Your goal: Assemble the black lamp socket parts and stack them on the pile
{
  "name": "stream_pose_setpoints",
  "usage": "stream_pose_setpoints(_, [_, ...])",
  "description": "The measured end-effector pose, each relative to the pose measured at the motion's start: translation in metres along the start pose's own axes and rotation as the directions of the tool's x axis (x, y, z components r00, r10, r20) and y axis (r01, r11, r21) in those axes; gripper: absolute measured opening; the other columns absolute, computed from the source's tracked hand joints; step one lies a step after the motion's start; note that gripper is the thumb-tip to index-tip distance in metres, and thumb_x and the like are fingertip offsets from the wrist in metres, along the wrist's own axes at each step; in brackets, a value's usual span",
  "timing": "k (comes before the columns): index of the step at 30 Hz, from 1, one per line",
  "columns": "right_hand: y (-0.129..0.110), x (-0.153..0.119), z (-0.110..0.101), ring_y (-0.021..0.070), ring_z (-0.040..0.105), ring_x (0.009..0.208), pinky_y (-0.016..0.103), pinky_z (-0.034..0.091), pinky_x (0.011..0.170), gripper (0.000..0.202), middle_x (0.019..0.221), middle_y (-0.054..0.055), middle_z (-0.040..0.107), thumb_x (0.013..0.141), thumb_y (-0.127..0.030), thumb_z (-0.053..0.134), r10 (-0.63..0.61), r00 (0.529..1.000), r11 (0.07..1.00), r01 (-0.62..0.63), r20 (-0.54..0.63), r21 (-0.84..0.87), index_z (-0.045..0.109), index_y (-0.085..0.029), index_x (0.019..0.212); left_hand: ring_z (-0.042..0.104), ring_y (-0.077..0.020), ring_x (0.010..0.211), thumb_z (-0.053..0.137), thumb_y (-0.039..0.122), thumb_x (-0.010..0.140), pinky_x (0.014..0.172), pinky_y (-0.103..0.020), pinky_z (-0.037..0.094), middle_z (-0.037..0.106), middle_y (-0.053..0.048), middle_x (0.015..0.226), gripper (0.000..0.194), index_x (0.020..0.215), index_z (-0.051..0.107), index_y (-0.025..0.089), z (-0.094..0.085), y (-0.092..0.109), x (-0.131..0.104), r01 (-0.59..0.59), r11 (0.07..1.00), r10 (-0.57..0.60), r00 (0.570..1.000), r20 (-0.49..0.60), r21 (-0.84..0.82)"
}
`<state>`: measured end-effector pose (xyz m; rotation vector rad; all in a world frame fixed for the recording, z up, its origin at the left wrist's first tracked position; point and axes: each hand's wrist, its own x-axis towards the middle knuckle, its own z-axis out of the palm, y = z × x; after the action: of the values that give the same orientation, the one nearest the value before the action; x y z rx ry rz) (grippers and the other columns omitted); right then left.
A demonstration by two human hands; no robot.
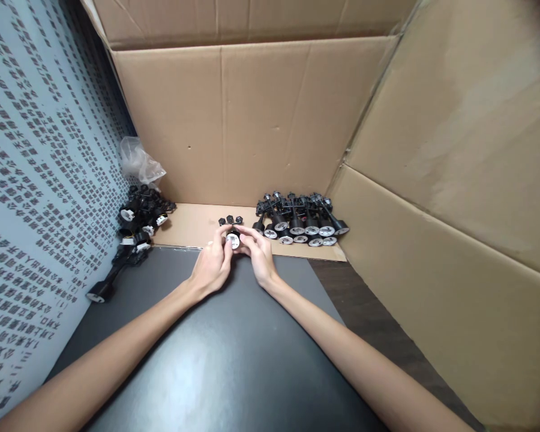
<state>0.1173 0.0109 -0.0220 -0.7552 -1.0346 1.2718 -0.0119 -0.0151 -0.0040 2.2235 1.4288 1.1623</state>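
Observation:
Both hands hold one small black toy street lamp [233, 240], its round white base turned toward me. My left hand [213, 259] wraps the lamp's left side, with the thumb close to the white base. From the right, my right hand [260, 252] closes its fingers and thumb round the same base. Several dark lamp heads [231, 220] stick out beyond my fingertips, on the far side. The stem between is mostly hidden by the fingers.
Similar black lamps [302, 219] lie in a row at the back right. Another jumbled pile of black parts [144, 210] sits at the left, below a clear plastic bag [139, 161]. One lamp [101, 290] lies nearer me. Cardboard walls [270, 120] enclose the back and right.

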Motion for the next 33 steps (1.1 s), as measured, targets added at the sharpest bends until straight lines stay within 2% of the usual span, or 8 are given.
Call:
stream_pose_setpoints(4, [-0.003, -0.002, 0.002, 0.0228, 0.066, 0.093, 0.036, 0.057, 0.077, 0.04, 0.108, 0.007, 0.069, 0.069, -0.031, 0.067, -0.001, 1.0, 1.0, 0.0, 0.029, 0.02, 0.07, -0.02, 0.107, 0.071, -0.0213, 0.081, 0.036, 0.031, 0.1, 0.074, -0.036, 0.055, 0.071, -0.009, 0.095, 0.035, 0.133, 0.039, 0.018, 0.001, -0.002, -0.001, 0.027, 1.0, -0.027, 0.999, -0.022, 0.008])
stream_pose_setpoints(7, [-0.006, -0.004, 0.003, 0.0227, 0.067, 0.092, 0.038, 0.057, 0.08, 0.047, 0.1, 0.006, 0.072, 0.07, -0.032, 0.067, 0.023, 0.996, 0.999, -0.026, 0.091, 0.027, 0.067, -0.02, 0.116, 0.072, -0.0213, 0.084, 0.037, 0.033, 0.1, 0.076, -0.036, 0.055, 0.072, -0.011, 0.101, 0.034, 0.13, 0.042, 0.018, 0.001, -0.003, 0.0, 0.031, 0.999, -0.031, 0.997, -0.07, -0.012])
stream_pose_setpoints(13, [-0.009, -0.006, 0.004, 0.0243, 0.068, 0.098, 0.043, 0.054, 0.092, 0.056, 0.094, 0.006, 0.075, 0.07, -0.035, 0.075, 0.021, 0.989, 1.0, -0.021, 0.148, 0.002, 0.063, -0.019, 0.121, 0.071, -0.0189, 0.073, 0.039, 0.036, 0.1, 0.07, -0.032, 0.055, 0.073, -0.007, 0.089, 0.031, 0.123, 0.047, 0.018, 0.0, -0.003, 0.002, 0.064, 0.997, -0.07, 0.986, -0.152, -0.047])
stream_pose_setpoints(20, [-0.004, -0.003, 0.004, 0.0227, 0.068, 0.102, 0.044, 0.049, 0.101, 0.059, 0.108, 0.008, 0.071, 0.067, -0.036, 0.08, 0.006, 0.99, 1.0, -0.002, 0.138, -0.031, 0.064, -0.02, 0.121, 0.071, -0.0195, 0.08, 0.04, 0.036, 0.1, 0.075, -0.033, 0.055, 0.073, -0.009, 0.098, 0.03, 0.123, 0.049, 0.019, 0.001, -0.005, 0.002, 0.052, 0.997, -0.063, 0.981, -0.185, -0.065])
stream_pose_setpoints(27, [0.002, -0.001, 0.002, 0.0207, 0.067, 0.099, 0.04, 0.054, 0.096, 0.062, 0.111, 0.009, 0.065, 0.064, -0.037, 0.083, -0.011, 0.991, 1.0, 0.015, 0.135, -0.028, 0.066, -0.019, 0.12, 0.071, -0.0184, 0.077, 0.039, 0.039, 0.1, 0.073, -0.032, 0.055, 0.073, -0.008, 0.1, 0.032, 0.123, 0.05, 0.019, 0.002, -0.006, 0.002, 0.067, 0.995, -0.079, 0.979, -0.188, -0.07])
stream_pose_setpoints(33, [0.003, -0.001, 0.004, 0.0227, 0.067, 0.099, 0.038, 0.061, 0.083, 0.059, 0.107, 0.009, 0.065, 0.067, -0.043, 0.081, -0.015, 0.993, 1.0, 0.014, 0.118, 0.009, 0.067, -0.019, 0.119, 0.071, -0.0164, 0.072, 0.038, 0.041, 0.1, 0.069, -0.029, 0.055, 0.073, -0.005, 0.094, 0.033, 0.122, 0.051, 0.02, 0.002, -0.006, 0.0, 0.074, 0.985, -0.097, 0.984, -0.149, -0.154])
